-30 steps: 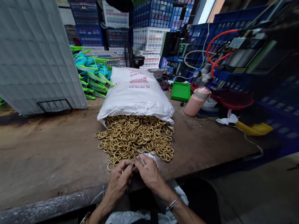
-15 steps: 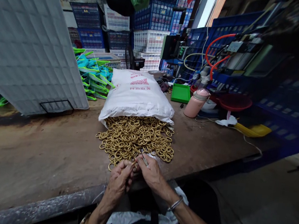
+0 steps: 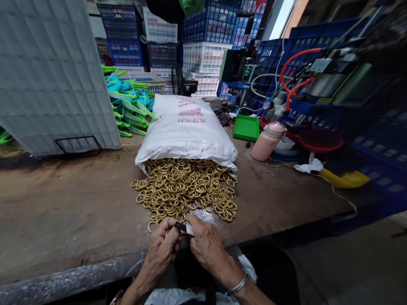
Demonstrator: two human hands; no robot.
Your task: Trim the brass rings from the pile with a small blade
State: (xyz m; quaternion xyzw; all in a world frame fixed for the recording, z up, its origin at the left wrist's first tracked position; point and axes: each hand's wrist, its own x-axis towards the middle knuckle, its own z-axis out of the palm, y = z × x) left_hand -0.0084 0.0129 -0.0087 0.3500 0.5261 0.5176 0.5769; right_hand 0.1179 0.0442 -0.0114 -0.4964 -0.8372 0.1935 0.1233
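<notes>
At the front edge of the table my left hand (image 3: 165,241) is closed in a pinch, its fingertips close to my right hand's. A gold-coloured ring showed there half a second ago; now it is mostly hidden. My right hand (image 3: 207,243) is closed around a small knife (image 3: 186,228), with a dark end and a pale, shiny part showing. The knife's dark end lies against the left fingertips. Just beyond both hands spreads a heap of gold-coloured rings (image 3: 184,185), spilling from the mouth of a white sack (image 3: 194,136) with red print.
A grey padded panel (image 3: 46,62) stands at left, beside green and blue plastic pieces (image 3: 130,105). A pink bottle (image 3: 265,143), a green tray (image 3: 246,128) and a red bowl (image 3: 320,139) stand to the right. Stacked crates (image 3: 205,55) fill the back.
My right hand has turned, so the knife now lies across toward my left fingertips, with its dark end showing. My left hand has barely moved.
</notes>
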